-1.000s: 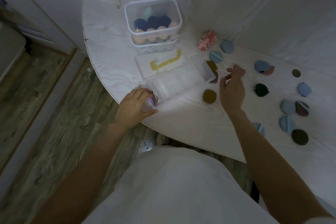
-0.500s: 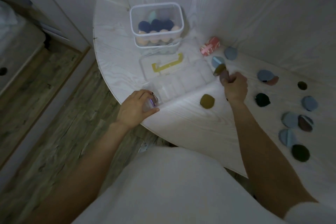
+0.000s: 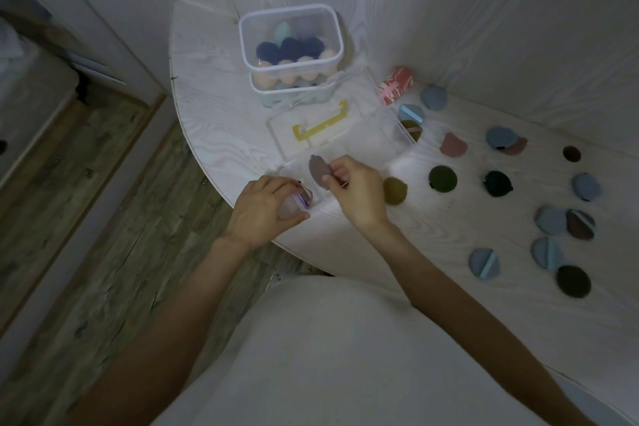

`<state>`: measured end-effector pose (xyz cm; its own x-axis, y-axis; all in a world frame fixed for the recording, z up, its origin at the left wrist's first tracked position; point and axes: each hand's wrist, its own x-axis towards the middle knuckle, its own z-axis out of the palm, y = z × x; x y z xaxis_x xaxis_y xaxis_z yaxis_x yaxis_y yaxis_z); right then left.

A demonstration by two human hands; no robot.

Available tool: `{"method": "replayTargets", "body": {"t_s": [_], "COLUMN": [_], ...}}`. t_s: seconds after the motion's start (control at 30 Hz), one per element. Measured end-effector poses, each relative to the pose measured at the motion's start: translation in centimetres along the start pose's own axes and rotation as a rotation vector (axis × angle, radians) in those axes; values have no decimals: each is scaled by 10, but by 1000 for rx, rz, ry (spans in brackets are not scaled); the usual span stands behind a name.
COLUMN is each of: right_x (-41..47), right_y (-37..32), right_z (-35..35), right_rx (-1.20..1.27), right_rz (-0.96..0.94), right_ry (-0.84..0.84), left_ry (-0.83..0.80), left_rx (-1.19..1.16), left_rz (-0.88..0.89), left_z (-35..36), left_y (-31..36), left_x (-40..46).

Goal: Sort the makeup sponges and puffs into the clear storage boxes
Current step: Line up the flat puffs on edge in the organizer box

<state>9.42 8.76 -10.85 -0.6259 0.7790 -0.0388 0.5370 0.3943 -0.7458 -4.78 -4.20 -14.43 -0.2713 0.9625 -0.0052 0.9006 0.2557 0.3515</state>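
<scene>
White wood-grain table (image 3: 214, 135), rounded at the near edge, set into a corner of pale panelled walls. At the back, tall clear box (image 3: 291, 41) stacked on a second one, holding dark blue, peach and pale green sponges. Nearer, low clear divided box (image 3: 349, 149) lying flat, its lid with yellow handle (image 3: 320, 125) open behind it.

Left hand (image 3: 266, 211) at the near-left corner of the low box, grip curled round that corner or a small clear piece with a purple edge; hard to tell which in the dim light. Right hand (image 3: 356, 190) raised over the box's near compartments, thumb and fingers pinching a mauve puff (image 3: 320, 172) held on edge just above them.

Loose puffs scattered to the right: olive puff (image 3: 395, 190) just beside the right hand, dark green puff (image 3: 442, 178) beyond it, blackish-green puff (image 3: 498, 183) further on, pink puff (image 3: 453, 143) near the box's far end, blue puffs (image 3: 434, 97) toward the wall. Red patterned roll (image 3: 396, 85) beside the stacked boxes.
</scene>
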Motion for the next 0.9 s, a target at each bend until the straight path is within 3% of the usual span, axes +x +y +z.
{"method": "replayTargets", "body": {"t_s": [0.17, 0.6, 0.77, 0.9], "right_x": [-5, -4, 2, -4], "right_y": [-10, -1, -2, 2], "right_z": [16, 41, 46, 27], "right_rx": [-103, -694, -670, -356], "right_rz": [-197, -287, -254, -240], "right_ry": [58, -22, -36, -17], "left_ry": [20, 45, 20, 26], "left_rx": [10, 27, -7, -38], "left_rz": [7, 10, 13, -16], "left_z": [2, 3, 2, -7], "left_y": [0, 0, 1, 7], "left_x": [1, 2, 0, -1]}}
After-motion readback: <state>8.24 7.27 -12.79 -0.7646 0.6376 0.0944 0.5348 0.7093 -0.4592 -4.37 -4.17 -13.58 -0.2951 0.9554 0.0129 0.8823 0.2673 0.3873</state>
